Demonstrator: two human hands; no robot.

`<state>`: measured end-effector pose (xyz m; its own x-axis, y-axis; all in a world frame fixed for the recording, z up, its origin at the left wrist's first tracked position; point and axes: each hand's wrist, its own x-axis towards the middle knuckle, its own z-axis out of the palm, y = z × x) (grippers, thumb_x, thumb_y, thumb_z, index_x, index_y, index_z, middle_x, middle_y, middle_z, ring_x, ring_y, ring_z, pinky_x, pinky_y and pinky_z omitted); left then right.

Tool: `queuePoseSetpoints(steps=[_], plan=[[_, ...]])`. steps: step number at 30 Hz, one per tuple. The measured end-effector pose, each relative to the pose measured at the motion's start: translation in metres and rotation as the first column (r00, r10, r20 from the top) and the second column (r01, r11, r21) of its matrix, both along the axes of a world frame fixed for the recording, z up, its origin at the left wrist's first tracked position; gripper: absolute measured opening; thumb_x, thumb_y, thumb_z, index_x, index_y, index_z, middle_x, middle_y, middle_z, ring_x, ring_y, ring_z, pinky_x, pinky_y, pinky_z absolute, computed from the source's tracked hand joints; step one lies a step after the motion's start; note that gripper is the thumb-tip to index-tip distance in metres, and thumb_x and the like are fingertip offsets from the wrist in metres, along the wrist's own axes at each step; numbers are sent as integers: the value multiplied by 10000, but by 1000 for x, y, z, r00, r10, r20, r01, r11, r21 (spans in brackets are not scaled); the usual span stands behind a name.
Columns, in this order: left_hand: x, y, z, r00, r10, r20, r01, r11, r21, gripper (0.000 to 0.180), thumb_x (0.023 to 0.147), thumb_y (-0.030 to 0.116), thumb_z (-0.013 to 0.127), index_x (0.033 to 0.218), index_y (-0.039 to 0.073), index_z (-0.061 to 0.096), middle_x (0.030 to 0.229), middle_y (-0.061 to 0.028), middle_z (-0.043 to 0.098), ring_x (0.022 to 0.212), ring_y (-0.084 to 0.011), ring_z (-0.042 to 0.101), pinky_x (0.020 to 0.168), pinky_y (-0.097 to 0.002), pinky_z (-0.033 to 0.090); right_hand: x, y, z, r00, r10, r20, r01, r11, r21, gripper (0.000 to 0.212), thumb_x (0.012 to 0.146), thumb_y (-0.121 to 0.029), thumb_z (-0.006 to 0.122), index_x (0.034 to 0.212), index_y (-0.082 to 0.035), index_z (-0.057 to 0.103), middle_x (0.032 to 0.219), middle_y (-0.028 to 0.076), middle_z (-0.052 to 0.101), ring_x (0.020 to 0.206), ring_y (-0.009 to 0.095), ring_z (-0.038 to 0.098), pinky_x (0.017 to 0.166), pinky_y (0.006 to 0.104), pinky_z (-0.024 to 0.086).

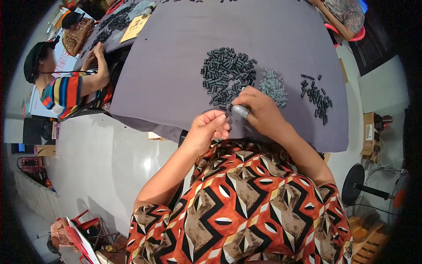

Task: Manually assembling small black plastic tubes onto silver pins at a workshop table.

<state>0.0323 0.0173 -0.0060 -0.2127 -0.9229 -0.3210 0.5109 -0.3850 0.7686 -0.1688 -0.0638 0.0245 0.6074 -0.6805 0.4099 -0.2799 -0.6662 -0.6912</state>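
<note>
My left hand [208,128] is closed in a pinch at the table's near edge, with a small black cylindrical piece [226,115] at its fingertips. Just to its right, my right hand [260,108] has its fingers bent together. A silvery-grey covering or object [241,111] lies along its thumb; I cannot tell which. What its fingertips hold is hidden. Ahead of both hands spreads a large heap of short black cylindrical pieces [226,70]. A pile of small silvery pieces, perhaps screws [273,86], lies beside my right hand, and a looser group of black pieces [317,97] lies farther right.
A grey cloth covers the table [171,57]. At the left, a person in a striped shirt [68,90] works at another table near a yellow sheet [135,27]. Another person's arm [336,22] rests at the far right corner. A black round-based stand [354,185] is on the right.
</note>
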Motion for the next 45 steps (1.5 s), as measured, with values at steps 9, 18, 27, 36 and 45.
queuePoseSetpoints(steps=[9, 18, 27, 36, 45], plan=[[10, -6, -10, 995, 49, -86, -47, 999, 19, 138, 997, 161, 543, 1013, 31, 587, 844, -90, 689, 638, -157, 683, 568, -247, 573, 25, -24, -5, 942, -21, -336, -48, 979, -197, 185, 743, 39, 597, 900, -42, 652, 899, 108, 573, 827, 325, 616, 711, 420, 510], [8, -6, -11, 998, 46, -40, -44, 999, 31, 147, 1003, 176, 536, 1028, 39, 587, 876, -119, 701, 667, -178, 702, 571, -248, 580, 32, -25, 3, 893, -42, -448, -11, 993, -115, 209, 724, 51, 598, 908, -47, 621, 937, 113, 576, 859, 347, 624, 719, 441, 506], [-2, -5, -6, 999, 9, 49, -8, 1000, -14, 138, 997, 153, 543, 1057, 38, 592, 900, -130, 708, 701, -177, 706, 613, -254, 582, -2, -1, 11, 998, 5, -62, 18, 932, 363, 159, 780, 53, 638, 907, -18, 572, 743, 7, 558, 638, 103, 557, 563, 266, 440], [-30, -8, 10, 983, -79, 166, 95, 991, -90, 135, 988, 109, 551, 1079, 16, 587, 897, -117, 709, 705, -150, 694, 616, -234, 555, -26, 9, -1, 973, 48, 224, -185, 741, 646, 77, 844, 8, 649, 911, -17, 621, 789, -25, 625, 716, 36, 561, 625, 206, 453], [-43, -11, 18, 988, -50, 145, 66, 992, -105, 126, 986, 101, 551, 1072, 12, 578, 890, -122, 708, 698, -152, 688, 610, -233, 552, -35, 13, -4, 962, -55, 269, -114, 811, 573, 85, 800, -7, 665, 830, -14, 586, 673, -14, 582, 631, 52, 542, 564, 233, 433]])
